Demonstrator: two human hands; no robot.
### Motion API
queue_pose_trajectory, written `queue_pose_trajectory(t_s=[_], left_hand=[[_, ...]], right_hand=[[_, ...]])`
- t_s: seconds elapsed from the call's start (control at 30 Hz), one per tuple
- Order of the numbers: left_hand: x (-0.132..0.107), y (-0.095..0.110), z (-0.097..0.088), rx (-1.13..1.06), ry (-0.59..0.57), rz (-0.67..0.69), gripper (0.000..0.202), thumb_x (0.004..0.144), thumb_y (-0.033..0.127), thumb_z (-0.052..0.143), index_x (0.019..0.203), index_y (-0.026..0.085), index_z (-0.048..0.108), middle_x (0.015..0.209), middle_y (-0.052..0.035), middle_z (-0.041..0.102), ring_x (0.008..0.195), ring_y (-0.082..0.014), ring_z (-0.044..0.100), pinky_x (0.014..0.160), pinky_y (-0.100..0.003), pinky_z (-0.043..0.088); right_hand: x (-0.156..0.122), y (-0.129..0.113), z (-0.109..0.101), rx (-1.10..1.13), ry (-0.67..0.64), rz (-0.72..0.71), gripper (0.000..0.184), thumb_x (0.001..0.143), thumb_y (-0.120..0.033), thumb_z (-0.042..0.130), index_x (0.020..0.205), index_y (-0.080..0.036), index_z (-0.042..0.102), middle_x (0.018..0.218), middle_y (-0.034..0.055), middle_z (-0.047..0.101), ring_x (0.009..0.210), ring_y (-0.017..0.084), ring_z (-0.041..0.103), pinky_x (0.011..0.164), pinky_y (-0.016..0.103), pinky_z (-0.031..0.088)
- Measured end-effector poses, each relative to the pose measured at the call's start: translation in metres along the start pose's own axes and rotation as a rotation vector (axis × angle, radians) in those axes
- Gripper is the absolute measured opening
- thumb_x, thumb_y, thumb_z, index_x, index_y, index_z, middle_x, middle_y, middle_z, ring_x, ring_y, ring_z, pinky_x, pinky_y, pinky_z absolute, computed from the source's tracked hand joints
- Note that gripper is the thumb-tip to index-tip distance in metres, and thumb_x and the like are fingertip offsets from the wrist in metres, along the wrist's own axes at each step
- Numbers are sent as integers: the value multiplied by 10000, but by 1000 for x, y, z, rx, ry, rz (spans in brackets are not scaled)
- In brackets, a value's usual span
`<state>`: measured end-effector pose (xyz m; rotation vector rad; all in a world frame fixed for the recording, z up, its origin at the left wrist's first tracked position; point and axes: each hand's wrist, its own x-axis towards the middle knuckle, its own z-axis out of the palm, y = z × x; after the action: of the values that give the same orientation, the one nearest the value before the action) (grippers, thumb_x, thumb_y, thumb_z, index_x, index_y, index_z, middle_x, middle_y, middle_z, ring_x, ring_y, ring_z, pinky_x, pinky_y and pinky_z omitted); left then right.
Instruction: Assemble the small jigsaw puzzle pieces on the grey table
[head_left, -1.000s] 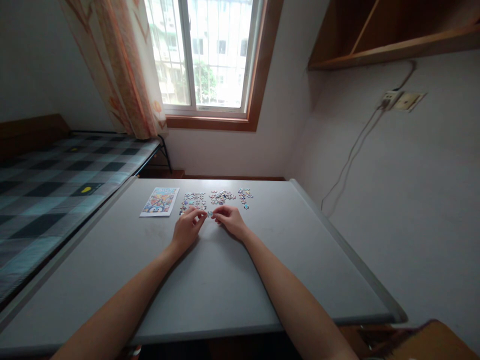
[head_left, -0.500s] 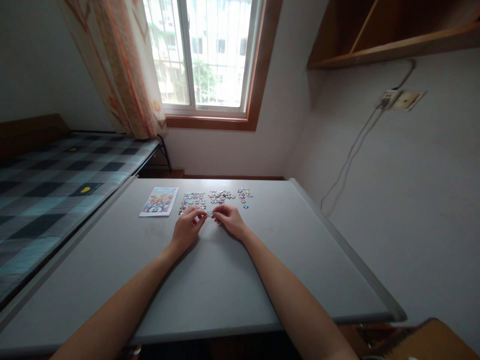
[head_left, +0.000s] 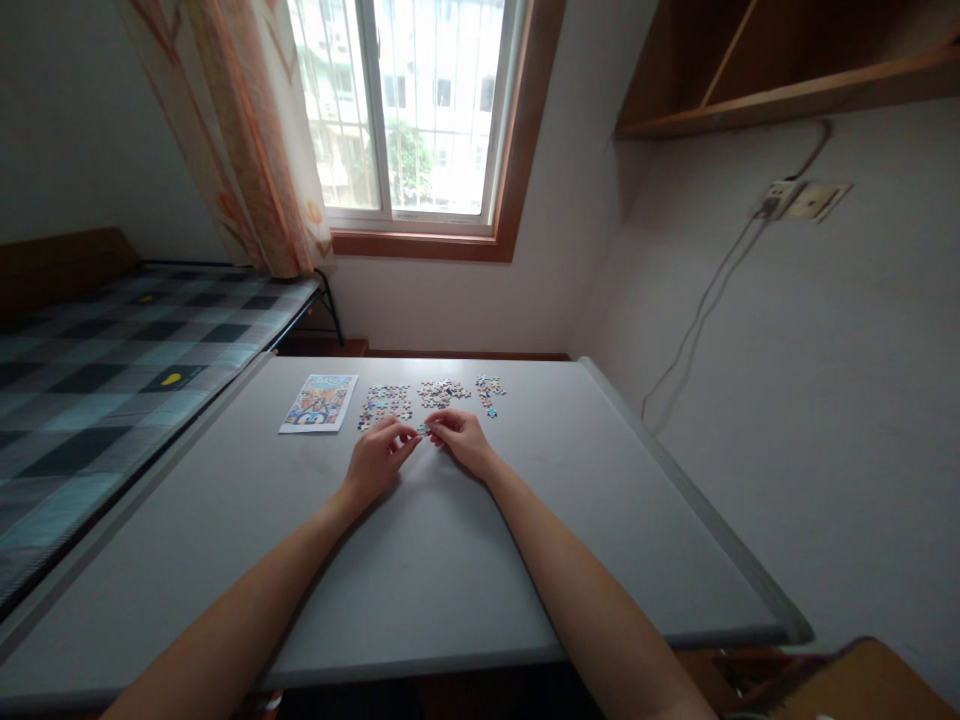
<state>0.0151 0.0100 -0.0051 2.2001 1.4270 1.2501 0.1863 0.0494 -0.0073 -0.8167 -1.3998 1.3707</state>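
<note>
My left hand [head_left: 377,455] and my right hand [head_left: 463,437] rest on the grey table [head_left: 420,540], fingertips meeting in a pinch around a small puzzle piece [head_left: 424,429]. Both hands have fingers curled together on it. Just beyond the hands lie loose jigsaw pieces in three clusters: a left cluster [head_left: 385,403], a middle cluster [head_left: 444,392] and a small right cluster [head_left: 489,391]. A colourful reference picture [head_left: 319,402] lies flat to the left of the pieces.
A bed with a checked cover [head_left: 97,380] runs along the table's left edge. The wall is close on the right, with a socket and cable [head_left: 780,195] and a wooden shelf [head_left: 780,70] above. A window [head_left: 409,110] and curtain [head_left: 232,130] are beyond.
The hands have closed a little tighter, with both sets of fingertips now meeting over the small piece. Arms and the piles have not moved.
</note>
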Motion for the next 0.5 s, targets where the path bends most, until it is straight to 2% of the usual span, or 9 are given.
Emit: queue_pose_trajectory(t_s=[0.23, 0.5], left_hand=[[0, 1, -1, 15, 16, -15, 162, 814, 342, 622, 763, 188, 631, 750, 13, 569, 541, -74, 506, 557, -208, 435], [0, -1, 1, -25, 9, -35, 258, 799, 362, 644, 1011, 216, 638, 792, 14, 575, 521, -69, 508, 545, -208, 452]], right_hand=[[0, 0, 0, -21, 13, 7, 289, 656, -410, 710, 784, -152, 679, 609, -3, 609, 532, 97, 521, 533, 237, 424], [-1, 0, 0, -8, 1, 14, 293, 650, -421, 718, 781, -160, 691, 622, -4, 610, 551, 97, 524, 557, 241, 440]])
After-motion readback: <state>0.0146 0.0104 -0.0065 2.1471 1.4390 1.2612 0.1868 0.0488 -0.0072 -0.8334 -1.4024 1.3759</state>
